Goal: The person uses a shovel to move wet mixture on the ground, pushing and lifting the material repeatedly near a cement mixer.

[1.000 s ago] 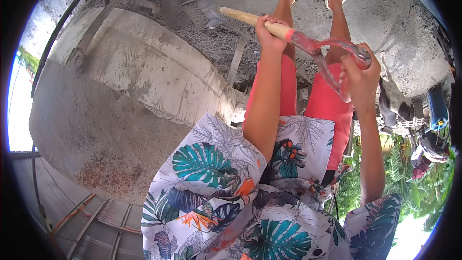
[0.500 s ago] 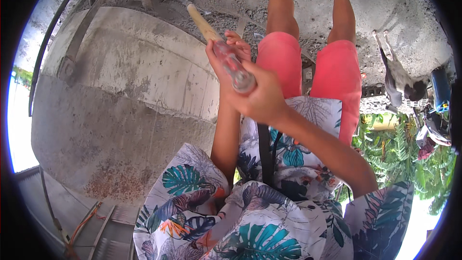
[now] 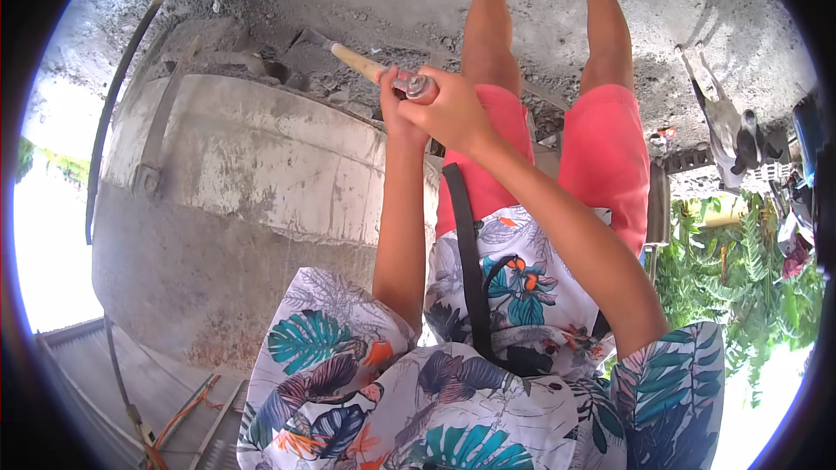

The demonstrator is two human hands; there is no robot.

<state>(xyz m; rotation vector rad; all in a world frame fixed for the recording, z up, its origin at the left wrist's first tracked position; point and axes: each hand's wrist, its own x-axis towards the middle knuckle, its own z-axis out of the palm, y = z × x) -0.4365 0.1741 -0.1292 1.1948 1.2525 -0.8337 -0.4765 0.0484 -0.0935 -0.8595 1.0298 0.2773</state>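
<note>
A long-handled tool, likely a shovel, has a pale wooden shaft (image 3: 357, 62) and a worn red and metal grip (image 3: 419, 87). It slants to the far left, its greyish blade (image 3: 310, 38) down at the rubble. My left hand (image 3: 401, 118) is closed around the shaft just below the grip. Close beside it, my right hand (image 3: 457, 113) is wrapped round the grip end. The two hands nearly touch. Some fingers of both hands are hidden behind the handle.
A large rounded, cement-crusted drum-like body (image 3: 252, 161) fills the left side, with a metal bar (image 3: 165, 117) across it. Rubble (image 3: 344, 96) lies beyond it. A dark cable (image 3: 109, 122) hangs at far left. A black and white dog (image 3: 723, 117) is at right, near green plants (image 3: 740, 270).
Both hands have moved farther out with the tool's grip, and the handle lies at a flatter slant in view. My left fingers, partly loose before, are now wrapped tighter. The whole view has shifted slightly.
</note>
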